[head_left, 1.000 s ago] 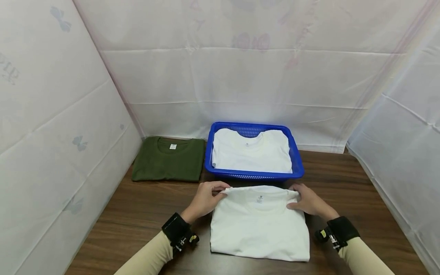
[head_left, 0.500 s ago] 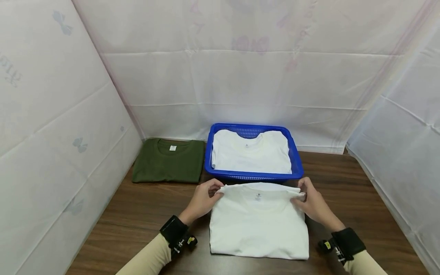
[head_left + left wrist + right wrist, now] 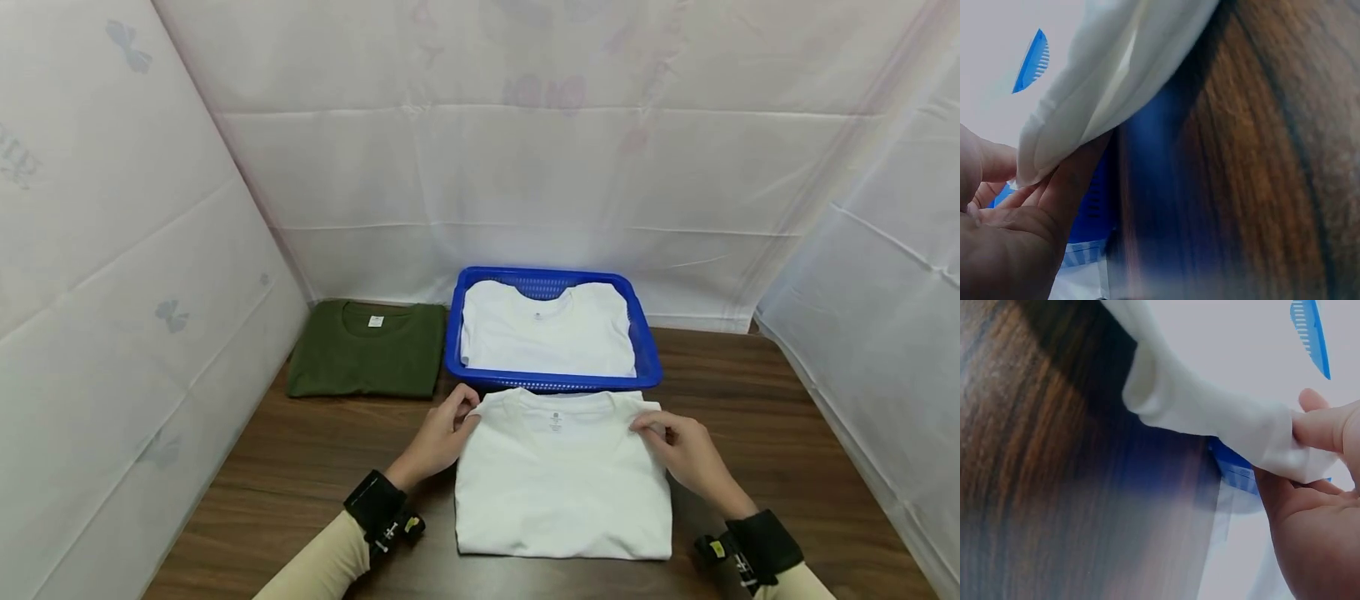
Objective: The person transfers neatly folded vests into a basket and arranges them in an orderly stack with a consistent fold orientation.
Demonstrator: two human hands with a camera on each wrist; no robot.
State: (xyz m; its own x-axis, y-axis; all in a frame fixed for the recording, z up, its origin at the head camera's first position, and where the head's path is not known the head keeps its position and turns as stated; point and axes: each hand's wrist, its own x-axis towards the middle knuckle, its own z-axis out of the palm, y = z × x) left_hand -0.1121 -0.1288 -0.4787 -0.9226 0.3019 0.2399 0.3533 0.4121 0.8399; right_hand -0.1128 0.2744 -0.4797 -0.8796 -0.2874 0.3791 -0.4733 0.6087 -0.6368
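Observation:
A folded white T-shirt lies on the table in front of me, collar toward the basket. My left hand pinches its upper left corner; the left wrist view shows thumb and fingers of that hand on either side of the cloth. At the upper right corner my right hand pinches the fabric, and in the right wrist view the cloth sits between its thumb and fingers. Just beyond the collar stands a blue plastic basket with a folded white T-shirt inside.
To the left of the basket, a folded dark green T-shirt rests on the brown wooden table. White cloth walls enclose the table at the back and both sides.
My right hand has shifted slightly outward and toward me, regripping the corner. The left hand has moved a little to the left. The shirt's collar edge now lies flatter and closer to the basket.

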